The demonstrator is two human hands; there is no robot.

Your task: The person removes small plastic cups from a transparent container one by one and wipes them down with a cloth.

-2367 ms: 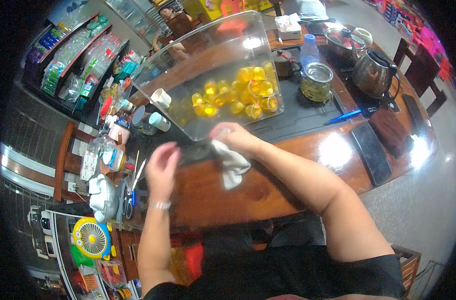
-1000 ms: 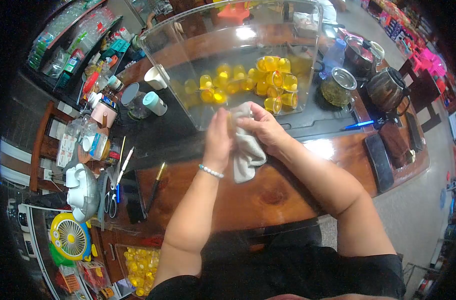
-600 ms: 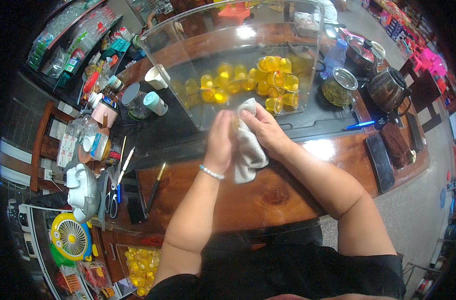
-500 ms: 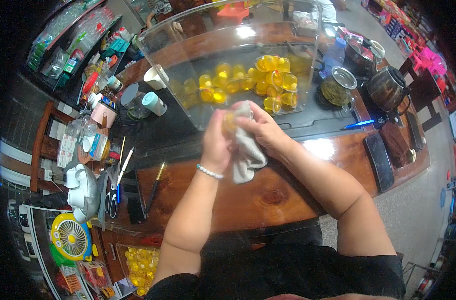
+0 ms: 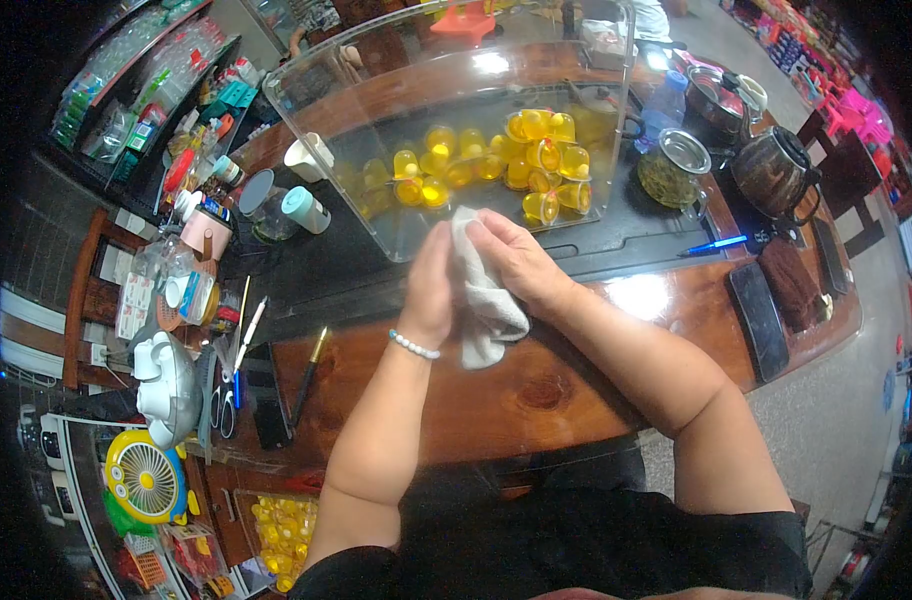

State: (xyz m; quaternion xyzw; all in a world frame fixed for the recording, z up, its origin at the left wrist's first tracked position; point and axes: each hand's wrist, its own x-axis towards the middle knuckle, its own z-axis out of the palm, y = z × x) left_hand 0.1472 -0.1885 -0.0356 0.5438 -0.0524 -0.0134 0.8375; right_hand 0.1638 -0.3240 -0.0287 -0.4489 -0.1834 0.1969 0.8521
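My right hand (image 5: 516, 262) is wrapped round a whitish cloth (image 5: 491, 310), which hangs down over the wooden table. Pressed against the cloth from the other side is my left hand (image 5: 432, 285), blurred, with a beaded bracelet on its wrist. Anything between the palms is hidden now. Just beyond both hands stands a large clear plastic box (image 5: 396, 235). Several yellow capsules (image 5: 543, 155) with clear domes lie inside it, heaped more thickly on the right.
Left: a blue-lidded jar (image 5: 306, 208), white cup (image 5: 309, 157), scissors (image 5: 222, 405), black brush (image 5: 308, 385), toy-like fan (image 5: 147, 477), and a lower box of yellow capsules (image 5: 284, 535). Right: glass teapot (image 5: 673, 172), coffee pot (image 5: 773, 175), blue pen (image 5: 714, 246), black case (image 5: 758, 320).
My hands came together round the cloth from being apart. The yellow item glimpsed between them half a second ago is now covered. The view has shifted slightly.
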